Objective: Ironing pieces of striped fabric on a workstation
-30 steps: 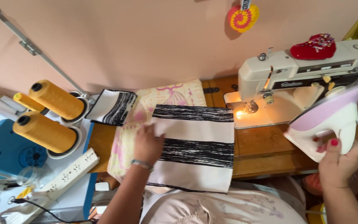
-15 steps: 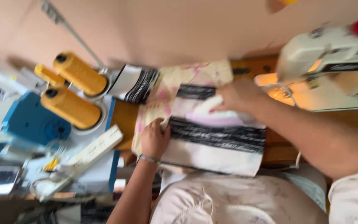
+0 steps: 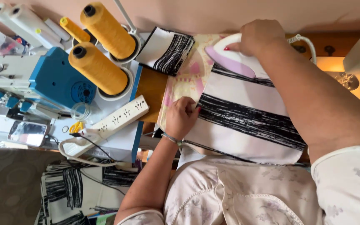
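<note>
Striped fabric, white with rough black bands, lies flat on a pink-patterned pressing cloth on the tabletop, right in front of me. My right hand wraps its fingers around the handle of a white and lilac iron, which sits on the far edge of the fabric. My left hand rests on the fabric's left edge, fingers curled and pressed together, holding it down. Beyond the cloth, a folded piece of the same striped material lies beside two big yellow thread cones. A white power strip sits left of my left hand, near a blue overlock machine.
</note>
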